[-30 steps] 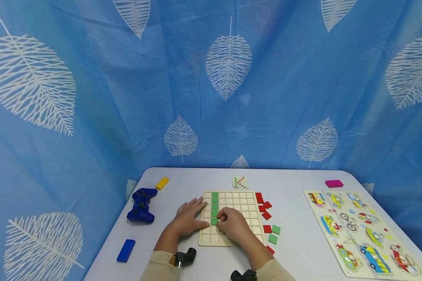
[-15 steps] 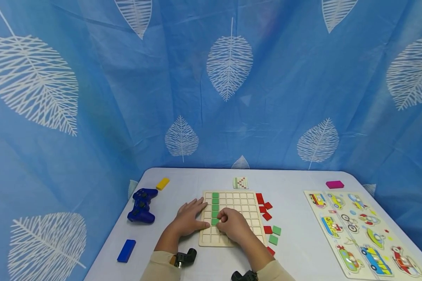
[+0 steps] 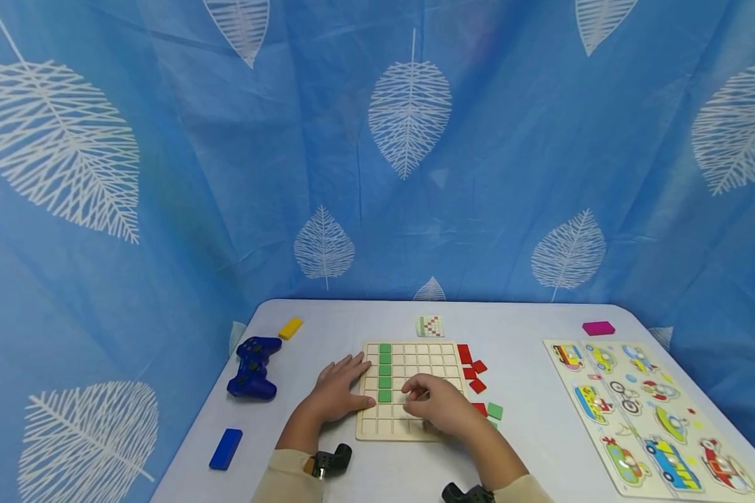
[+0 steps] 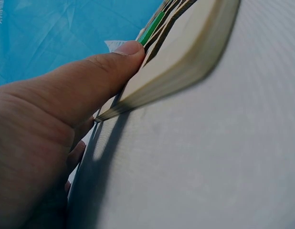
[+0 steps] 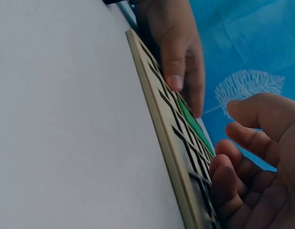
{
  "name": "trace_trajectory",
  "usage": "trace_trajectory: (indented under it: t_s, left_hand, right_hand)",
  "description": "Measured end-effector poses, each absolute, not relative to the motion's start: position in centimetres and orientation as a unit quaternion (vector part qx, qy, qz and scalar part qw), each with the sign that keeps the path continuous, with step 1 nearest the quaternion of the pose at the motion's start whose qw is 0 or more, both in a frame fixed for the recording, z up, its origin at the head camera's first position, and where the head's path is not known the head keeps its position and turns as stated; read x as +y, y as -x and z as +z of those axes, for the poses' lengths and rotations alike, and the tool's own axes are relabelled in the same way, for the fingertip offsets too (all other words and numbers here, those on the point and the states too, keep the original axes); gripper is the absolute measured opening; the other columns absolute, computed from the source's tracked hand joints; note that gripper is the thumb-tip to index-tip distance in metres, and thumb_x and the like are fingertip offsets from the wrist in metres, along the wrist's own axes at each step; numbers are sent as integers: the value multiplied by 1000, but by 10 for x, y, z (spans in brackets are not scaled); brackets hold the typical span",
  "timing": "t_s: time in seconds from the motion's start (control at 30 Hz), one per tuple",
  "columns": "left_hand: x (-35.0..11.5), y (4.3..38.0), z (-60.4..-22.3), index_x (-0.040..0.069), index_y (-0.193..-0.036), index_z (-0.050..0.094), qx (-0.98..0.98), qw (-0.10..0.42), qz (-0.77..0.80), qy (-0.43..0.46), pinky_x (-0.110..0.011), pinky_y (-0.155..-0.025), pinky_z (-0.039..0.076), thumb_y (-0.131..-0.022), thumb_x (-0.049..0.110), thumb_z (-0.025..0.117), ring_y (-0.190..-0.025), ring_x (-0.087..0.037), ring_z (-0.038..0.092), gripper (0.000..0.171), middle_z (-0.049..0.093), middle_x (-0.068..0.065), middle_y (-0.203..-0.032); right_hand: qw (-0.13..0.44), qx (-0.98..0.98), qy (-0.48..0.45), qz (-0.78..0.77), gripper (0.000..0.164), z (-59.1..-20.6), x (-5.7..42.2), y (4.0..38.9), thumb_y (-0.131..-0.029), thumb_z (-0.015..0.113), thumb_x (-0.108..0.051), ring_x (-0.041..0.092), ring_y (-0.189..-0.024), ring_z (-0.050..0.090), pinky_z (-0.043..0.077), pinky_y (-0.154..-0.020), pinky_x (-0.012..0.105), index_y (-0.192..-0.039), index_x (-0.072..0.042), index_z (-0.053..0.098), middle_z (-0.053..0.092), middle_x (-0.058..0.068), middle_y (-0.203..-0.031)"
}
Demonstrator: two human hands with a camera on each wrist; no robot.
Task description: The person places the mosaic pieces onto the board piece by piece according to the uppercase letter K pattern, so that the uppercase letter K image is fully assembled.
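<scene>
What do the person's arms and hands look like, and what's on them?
The left hand and right hand are ungloved. Plain beige fabric sleeves show at the head view's bottom, and a small black rounded device sits near each sleeve's end.

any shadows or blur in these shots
Head view: fairly even light, the small pale card with green and red squares too small to read; left wrist view: a dark shadow on the white tabletop, the pale wooden grid board soft at its near corner; right wrist view: dimmer than the head view, the board's lower end blurred.
</scene>
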State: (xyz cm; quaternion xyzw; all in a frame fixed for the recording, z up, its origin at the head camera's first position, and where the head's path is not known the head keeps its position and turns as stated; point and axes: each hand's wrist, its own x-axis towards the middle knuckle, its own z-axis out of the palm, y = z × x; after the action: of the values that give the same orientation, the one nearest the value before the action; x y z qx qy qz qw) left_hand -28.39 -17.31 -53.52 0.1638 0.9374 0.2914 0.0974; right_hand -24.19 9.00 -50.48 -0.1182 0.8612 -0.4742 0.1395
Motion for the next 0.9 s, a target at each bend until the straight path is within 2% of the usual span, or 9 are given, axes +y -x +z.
trace_trajectory:
  t_s: [0.2,0.47,0.7,0.9]
  left_hand:
    - [-172,283,-535,21,-159,47,936,101,295,-160,-62,-130,8,-85,52,83,-162,-34,19,87,30,-2,-173]
    - [-170,284,-535,22,-159,47,936,97,296,-164,-61,-130,8,-86,52,83,-162,-33,19,87,29,-1,-173]
    - [-169,283,-535,22,-159,47,937,97,293,-164,-61,-130,8,-86,53,82,-162,-33,19,87,29,-1,-173]
    - [-168,281,-535,21,-159,47,939,100,290,-157,-61,-130,8,-86,52,82,-162,-33,19,86,29,-1,-173]
  right_hand:
    - [115,870,79,-473,23,-496,112,235,-93,79,-24,18,-86,61,54,-67,31,-112,-14,71,65,-1,-99]
    - [75,887,35,-455,19,-492,144,236,-93,79,-18,17,-85,60,55,-65,29,-110,-14,71,65,-1,-98]
    - [70,910,6,-408,18,-492,176,236,-92,81,-18,18,-86,56,52,-64,27,-106,-18,70,63,-1,-95]
    - [84,921,-12,-381,21,-497,202,233,-90,82,-23,18,-91,58,56,-71,28,-107,-19,70,66,-3,-102]
